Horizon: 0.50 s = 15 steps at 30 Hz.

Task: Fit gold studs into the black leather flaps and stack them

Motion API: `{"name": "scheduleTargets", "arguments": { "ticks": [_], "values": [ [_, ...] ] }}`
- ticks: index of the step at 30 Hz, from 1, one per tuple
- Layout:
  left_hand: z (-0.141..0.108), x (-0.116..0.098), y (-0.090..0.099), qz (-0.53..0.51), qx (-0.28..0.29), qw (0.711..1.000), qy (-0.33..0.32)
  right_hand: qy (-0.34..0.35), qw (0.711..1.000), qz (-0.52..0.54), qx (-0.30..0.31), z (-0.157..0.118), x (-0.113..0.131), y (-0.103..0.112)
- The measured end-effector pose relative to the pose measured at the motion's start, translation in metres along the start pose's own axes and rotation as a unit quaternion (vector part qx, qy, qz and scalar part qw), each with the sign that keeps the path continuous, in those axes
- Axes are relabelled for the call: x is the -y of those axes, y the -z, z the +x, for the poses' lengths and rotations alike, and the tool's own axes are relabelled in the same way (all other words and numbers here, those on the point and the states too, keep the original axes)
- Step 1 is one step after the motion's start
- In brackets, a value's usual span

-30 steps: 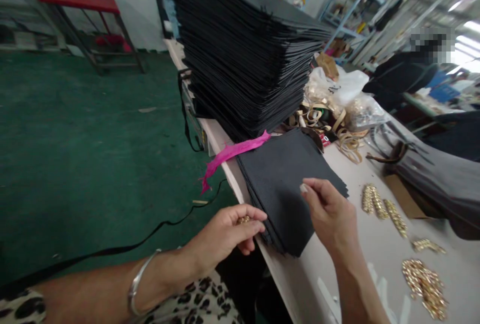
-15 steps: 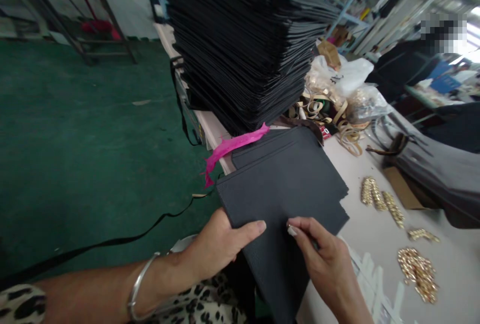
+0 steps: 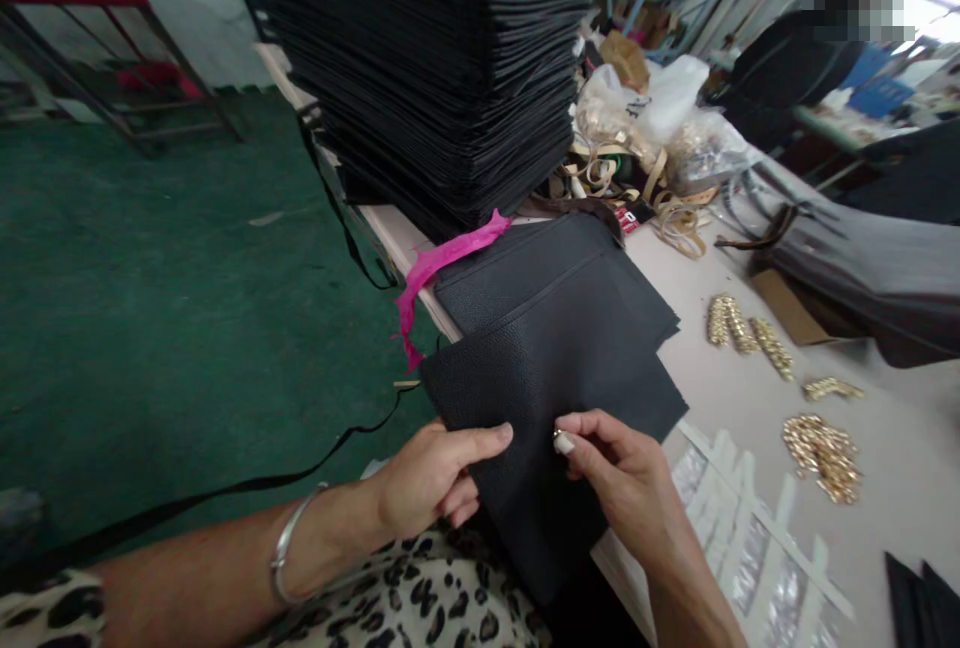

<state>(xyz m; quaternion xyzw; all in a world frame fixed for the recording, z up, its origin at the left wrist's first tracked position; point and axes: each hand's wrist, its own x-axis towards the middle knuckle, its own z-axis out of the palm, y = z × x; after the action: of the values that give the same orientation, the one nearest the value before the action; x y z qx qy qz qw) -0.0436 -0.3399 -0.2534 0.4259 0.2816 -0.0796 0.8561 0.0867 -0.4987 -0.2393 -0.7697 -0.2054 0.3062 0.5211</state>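
Observation:
A black leather panel (image 3: pixel 517 373) with a grained surface lies tilted across the table's front edge. My left hand (image 3: pixel 431 473) grips its near left side, thumb on top and fingers beneath. Above the panel, my right hand (image 3: pixel 619 468) pinches a small gold-coloured metal piece (image 3: pixel 557 435) between thumb and forefinger; its exact kind is too small to tell. Whether that piece touches the leather, I cannot tell. More black panels (image 3: pixel 480 278) lie flat just beyond the held one. A pink strip (image 3: pixel 450 253) rests near them and hangs over the table edge.
A tall stack of black panels (image 3: pixel 450 78) stands at the back. Gold metal pieces (image 3: pixel 823 458) lie in a pile and short rows at right, near clear plastic strips (image 3: pixel 750 528). Beyond are bags (image 3: pixel 675 108) and tangled straps. A person (image 3: pixel 795 68) is in the background.
The view has shifted, so the table's things sit further left and higher. My right hand still pinches the small metal piece, and my left hand keeps its grip on the leather panel.

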Motion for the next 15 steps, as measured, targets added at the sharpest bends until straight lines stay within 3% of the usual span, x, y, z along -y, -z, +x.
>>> {"name": "scheduleTargets", "arguments": {
  "ticks": [10, 15],
  "values": [
    [0.004, 0.010, 0.002, 0.031, 0.031, 0.999, 0.013, -0.017, 0.998, 0.063, 0.003, -0.010, 0.000, 0.002],
    [-0.006, 0.014, -0.003, 0.134, 0.018, 0.991, -0.006, -0.005, 0.998, 0.053, -0.041, -0.022, -0.011, 0.005]
  ]
}}
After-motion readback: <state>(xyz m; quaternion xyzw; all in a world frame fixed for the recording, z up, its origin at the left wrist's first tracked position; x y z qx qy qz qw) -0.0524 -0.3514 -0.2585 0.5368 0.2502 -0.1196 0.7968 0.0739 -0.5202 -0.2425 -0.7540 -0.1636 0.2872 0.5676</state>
